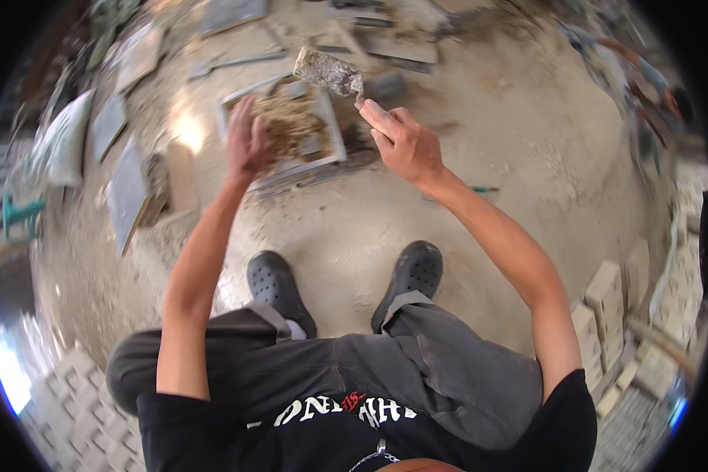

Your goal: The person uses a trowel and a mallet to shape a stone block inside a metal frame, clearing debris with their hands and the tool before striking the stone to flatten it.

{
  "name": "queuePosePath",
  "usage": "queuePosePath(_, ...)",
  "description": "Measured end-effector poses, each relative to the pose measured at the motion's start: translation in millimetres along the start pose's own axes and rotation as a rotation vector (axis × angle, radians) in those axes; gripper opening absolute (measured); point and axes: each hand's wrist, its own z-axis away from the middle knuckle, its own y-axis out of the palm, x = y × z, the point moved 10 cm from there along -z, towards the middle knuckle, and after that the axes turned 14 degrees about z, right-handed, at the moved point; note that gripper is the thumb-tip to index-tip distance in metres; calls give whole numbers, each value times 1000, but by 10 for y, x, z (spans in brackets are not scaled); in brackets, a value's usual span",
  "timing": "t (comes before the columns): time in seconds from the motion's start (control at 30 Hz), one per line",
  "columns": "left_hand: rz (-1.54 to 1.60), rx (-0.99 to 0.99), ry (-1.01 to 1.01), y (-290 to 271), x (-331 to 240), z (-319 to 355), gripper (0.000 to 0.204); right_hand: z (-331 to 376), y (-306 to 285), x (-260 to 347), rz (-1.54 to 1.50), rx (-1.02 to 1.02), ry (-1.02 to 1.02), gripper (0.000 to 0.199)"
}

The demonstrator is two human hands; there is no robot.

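The right hand (407,149) held a trowel (328,71), its grip wrapped firmly round the handle, with the thumb lying along it. The trowel pointed far and left, and its blade, caked with pale, rough matter, stood out past the far right corner of a tray (335,130). The left hand (248,143) was over the tray's left side, its grip loose, the fingers stretched out and nothing seen in it; whether it touched the tray could not be told.

The tray was squarish with a pale rim, and sat on the far side of the feet, set at a slant. In it lay a crumbly, yellowish-brown mix (291,118), with a grey lump (311,145) near its right rim.

Two dark clogs (278,287) stood on the dusty floor (346,224), apart from each other, nearer than the tray. To the left a grey slab (129,189) leaned at a tilt, with a pale sack (71,141) farther left and a green stool (22,216) near the edge of view. Pale bricks (604,303) were stacked near right.
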Motion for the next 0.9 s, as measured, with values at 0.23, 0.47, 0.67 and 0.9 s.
queuePosePath(0.23, -362, 343, 220, 521, -217, 69, 55, 1240, -370, -2791, -33, 9, 941, 43)
queuePosePath(0.47, -354, 401, 224, 584, -233, 84, 49, 2657, -929, -4629, -265, -100, 1552, 27)
queuePosePath(0.67, -340, 393, 182, 601, -319, 42, 43, 2570, -906, -5566, -337, -31, 1553, 33)
queuePosePath(0.9, -345, 362, 94, 594, -264, 74, 40, 2277, -940, -6836, -430, -219, 1618, 25)
